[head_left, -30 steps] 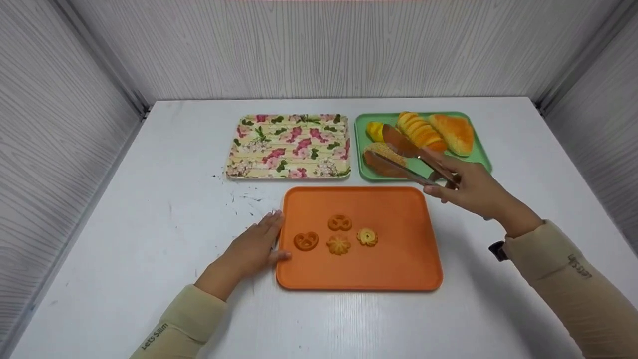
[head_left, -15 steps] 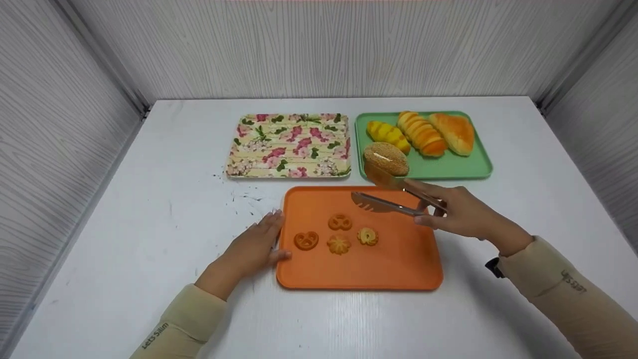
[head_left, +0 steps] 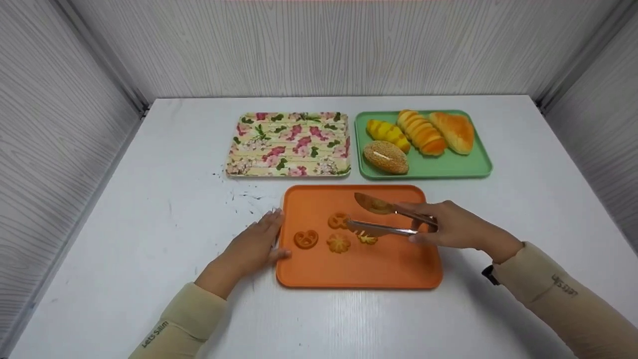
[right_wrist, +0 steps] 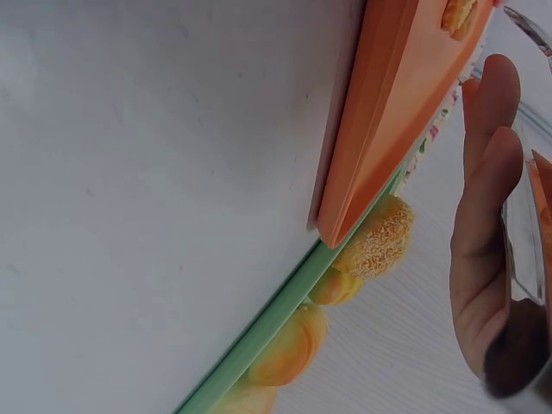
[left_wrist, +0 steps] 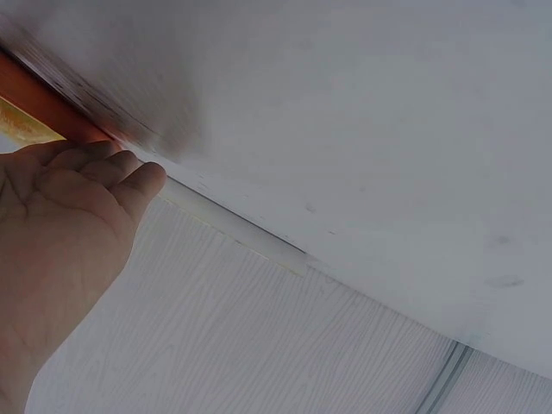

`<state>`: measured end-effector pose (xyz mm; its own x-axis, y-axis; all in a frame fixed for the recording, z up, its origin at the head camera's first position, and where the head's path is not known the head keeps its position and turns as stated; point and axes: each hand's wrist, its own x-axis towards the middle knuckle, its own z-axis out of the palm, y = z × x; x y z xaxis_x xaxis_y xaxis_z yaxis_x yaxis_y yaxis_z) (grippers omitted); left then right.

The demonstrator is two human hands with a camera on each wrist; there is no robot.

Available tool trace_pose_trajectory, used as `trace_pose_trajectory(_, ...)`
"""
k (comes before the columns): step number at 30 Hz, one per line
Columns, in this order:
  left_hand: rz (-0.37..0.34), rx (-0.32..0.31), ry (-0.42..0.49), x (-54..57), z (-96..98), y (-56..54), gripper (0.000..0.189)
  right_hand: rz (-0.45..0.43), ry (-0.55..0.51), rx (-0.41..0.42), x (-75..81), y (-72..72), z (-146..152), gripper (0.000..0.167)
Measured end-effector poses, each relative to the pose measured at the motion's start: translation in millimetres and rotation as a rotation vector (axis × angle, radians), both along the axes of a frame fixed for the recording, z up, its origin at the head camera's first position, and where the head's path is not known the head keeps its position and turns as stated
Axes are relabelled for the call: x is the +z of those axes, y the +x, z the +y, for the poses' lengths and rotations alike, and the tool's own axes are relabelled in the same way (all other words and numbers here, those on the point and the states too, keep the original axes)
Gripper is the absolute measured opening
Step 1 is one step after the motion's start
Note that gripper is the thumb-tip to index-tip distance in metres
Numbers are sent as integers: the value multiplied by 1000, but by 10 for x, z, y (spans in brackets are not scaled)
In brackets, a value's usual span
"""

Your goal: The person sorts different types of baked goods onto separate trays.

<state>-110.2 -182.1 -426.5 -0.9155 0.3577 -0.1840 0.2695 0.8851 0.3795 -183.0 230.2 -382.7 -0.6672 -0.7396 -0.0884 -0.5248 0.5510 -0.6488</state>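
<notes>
My right hand [head_left: 448, 225] grips a pair of metal tongs [head_left: 398, 231], whose two arms are spread apart over the orange tray [head_left: 319, 271]. The tongs' tips hover near a pretzel-shaped cookie [head_left: 337, 221] and partly cover a ring-like yellow cookie [head_left: 368, 240]. A flower-shaped cookie [head_left: 339, 243] and another pretzel-shaped cookie [head_left: 306, 239] lie beside them. Nothing is between the tongs' arms. My left hand [head_left: 251, 249] rests at the tray's left edge with straight fingers, its thumb over the rim. In the right wrist view, fingers [right_wrist: 483, 198] curl along the tongs.
Behind stands a green tray [head_left: 448, 172] bearing a sesame bun [head_left: 386, 157], a yellow bread [head_left: 389, 134], a striped loaf [head_left: 422, 133] and a triangular bread [head_left: 453, 131]. Left of it lies a floral tray [head_left: 289, 145]. Wood-grain walls [head_left: 339, 50] border the white table [head_left: 149, 199].
My right hand has brought the tongs from over the green tray, near the sesame bun, forward and down to the cookies on the orange tray. The left hand has stayed in place.
</notes>
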Motion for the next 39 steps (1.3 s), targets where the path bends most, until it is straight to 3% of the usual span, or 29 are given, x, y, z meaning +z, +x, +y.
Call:
trace_pose_trajectory(14, -11, 1, -17, 6, 10, -22, 91, 33, 9, 79, -75, 7, 11, 64)
trace_pose_trajectory(39, -9, -6, -14, 4, 8, -10, 91, 32, 29, 82, -58, 51, 9, 53)
